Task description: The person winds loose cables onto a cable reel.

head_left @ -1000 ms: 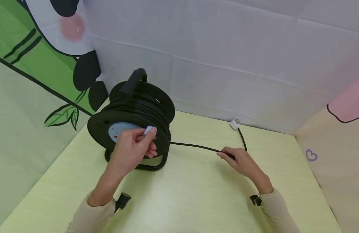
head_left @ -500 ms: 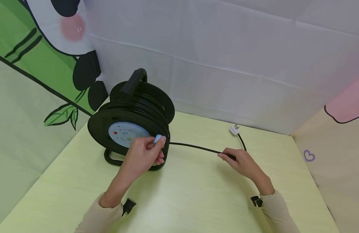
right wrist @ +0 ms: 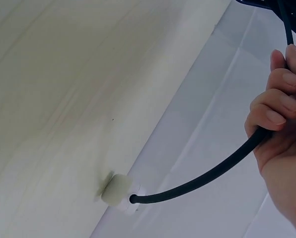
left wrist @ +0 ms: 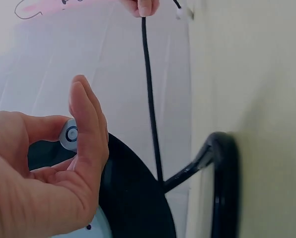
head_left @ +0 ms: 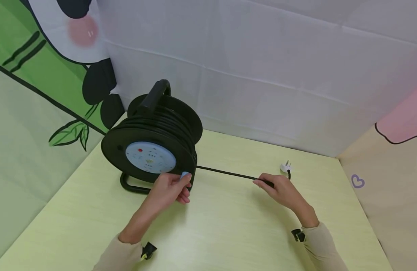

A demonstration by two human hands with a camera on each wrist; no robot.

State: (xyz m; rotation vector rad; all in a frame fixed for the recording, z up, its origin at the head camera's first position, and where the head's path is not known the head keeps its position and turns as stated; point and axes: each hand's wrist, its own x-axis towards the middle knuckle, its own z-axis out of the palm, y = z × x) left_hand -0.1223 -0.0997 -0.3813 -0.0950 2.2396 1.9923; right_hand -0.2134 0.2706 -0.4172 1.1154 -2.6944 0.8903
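A black cable reel (head_left: pixel 154 139) with a pale blue socket face (head_left: pixel 150 157) stands on the yellow-green table (head_left: pixel 211 229). My left hand (head_left: pixel 171 188) pinches the reel's light blue crank knob (head_left: pixel 185 175) (left wrist: pixel 69 135) at the lower right of the disc. A black cable (head_left: pixel 225 172) (left wrist: pixel 150 99) runs taut from the reel to my right hand (head_left: pixel 279 188), which grips it (right wrist: pixel 222 166). Past that hand the cable ends in a white plug (head_left: pixel 284 166) (right wrist: pixel 119 191) lying on the table.
White cloth walls (head_left: pixel 262 67) close off the back; a panda and bamboo print (head_left: pixel 59 56) covers the left wall, a pink and beige cloth (head_left: pixel 391 158) the right. The reel's black foot frame (head_left: pixel 134 186) (left wrist: pixel 222 188) rests on the table.
My left hand has turned the knob clockwise, from the top right of the disc down to its lower right. The plug has slid closer to my right hand as cable wound in.
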